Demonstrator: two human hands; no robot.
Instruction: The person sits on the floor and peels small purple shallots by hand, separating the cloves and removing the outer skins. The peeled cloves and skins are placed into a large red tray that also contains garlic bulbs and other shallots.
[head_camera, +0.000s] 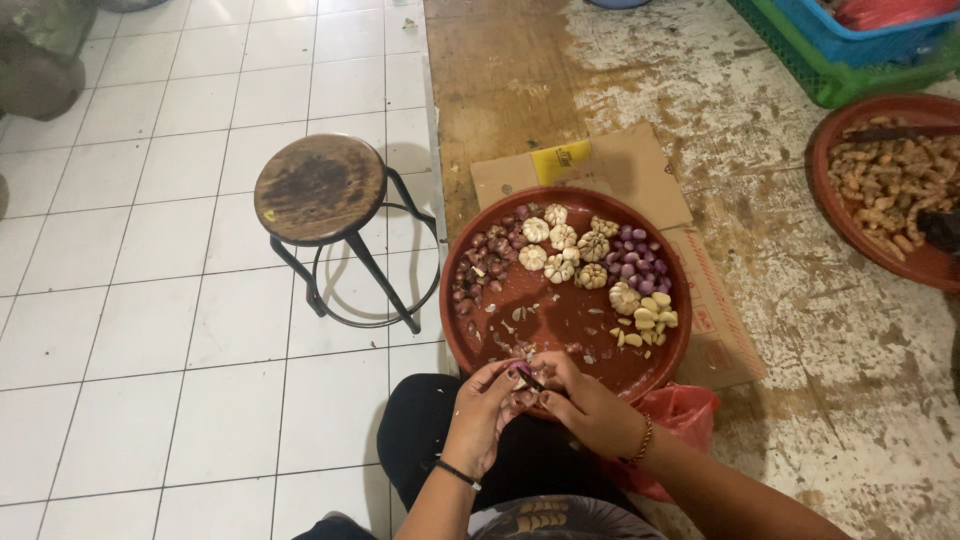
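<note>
Both hands are close together, right at the near edge of a big round brown tray (470, 340). The left hand (483, 412) and the right hand (585, 405) meet in the middle, with their fingers curled in tight around one small purple shallot (524, 377). The shallot sits between the fingertips of both hands, just above the tray's rim, so neither hand is nearer to it than the other. It is too small and too hidden by the fingers to tell which way its long side points. A thin dark thing shows beside it, maybe a little knife, but I cannot tell for sure. Further back on the tray lie white garlic bulbs (560, 245), a pile of peeled garlic cloves (648, 315) on the right, and more purple and red shallots (490, 255) on the left and top. The tray rests on flat cardboard (620, 160) on a worn floor. A small round stool (320, 188) stands on the white tiles to the left.
</note>
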